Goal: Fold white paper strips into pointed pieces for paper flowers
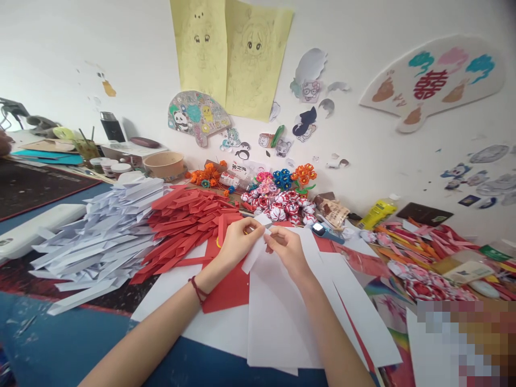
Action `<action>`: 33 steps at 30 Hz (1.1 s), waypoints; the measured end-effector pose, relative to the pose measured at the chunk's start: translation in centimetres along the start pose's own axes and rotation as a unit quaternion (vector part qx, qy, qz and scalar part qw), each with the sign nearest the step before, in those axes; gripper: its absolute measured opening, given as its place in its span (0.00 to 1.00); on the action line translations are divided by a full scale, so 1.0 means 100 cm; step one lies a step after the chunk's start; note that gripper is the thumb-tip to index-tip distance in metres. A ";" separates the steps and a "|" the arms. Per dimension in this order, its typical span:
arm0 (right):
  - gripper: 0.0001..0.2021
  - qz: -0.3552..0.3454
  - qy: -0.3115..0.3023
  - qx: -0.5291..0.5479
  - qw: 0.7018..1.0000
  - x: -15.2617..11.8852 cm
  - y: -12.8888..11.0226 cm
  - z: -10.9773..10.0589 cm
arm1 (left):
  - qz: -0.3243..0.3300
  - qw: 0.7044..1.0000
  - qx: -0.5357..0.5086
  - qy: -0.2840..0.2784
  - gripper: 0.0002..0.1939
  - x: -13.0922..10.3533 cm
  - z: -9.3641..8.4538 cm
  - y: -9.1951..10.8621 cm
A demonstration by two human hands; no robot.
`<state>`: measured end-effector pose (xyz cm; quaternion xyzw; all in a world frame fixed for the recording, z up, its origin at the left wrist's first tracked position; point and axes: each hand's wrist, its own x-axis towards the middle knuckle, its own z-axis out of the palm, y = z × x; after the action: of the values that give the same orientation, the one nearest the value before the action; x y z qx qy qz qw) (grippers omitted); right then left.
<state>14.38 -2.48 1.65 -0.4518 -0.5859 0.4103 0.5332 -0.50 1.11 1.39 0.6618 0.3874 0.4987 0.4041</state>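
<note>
Both hands meet over the middle of the table, pinching a narrow white paper strip [252, 257]. My left hand [238, 240] has its thumb and fingers closed on the strip's upper part, with a yellow band partly showing by the palm. Right beside it, my right hand [285, 246] grips the strip's edge with thumb and fingertips. Beneath them lie large white sheets [278, 317] and a red sheet [228, 294]. To the left are a pile of folded white strips [108, 231] and a pile of folded red strips [181, 228].
Red-and-white paper flowers [282, 207] and colourful flowers [282, 181] stand along the wall behind the hands. A bowl [163, 164] is at back left. At right are a yellow bottle [378, 212], a watch [327, 233] and loose coloured strips [427, 242].
</note>
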 end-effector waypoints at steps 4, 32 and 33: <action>0.13 0.010 0.006 0.004 1.000 0.000 -0.001 -0.001 | -0.017 0.999 -0.028 -0.001 0.12 0.001 0.000 -0.002; 0.11 0.048 -0.023 0.012 0.999 -0.001 -0.004 -0.003 | 0.013 1.000 0.010 -0.015 0.08 -0.006 0.001 0.011; 0.12 0.050 -0.022 0.014 0.998 0.000 -0.003 -0.003 | 0.018 1.000 0.012 -0.014 0.08 -0.006 0.001 0.011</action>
<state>14.64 -2.59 1.99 -0.4639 -0.5686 0.4546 0.5048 -0.43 0.19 2.20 0.6803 0.3757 0.4915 0.3930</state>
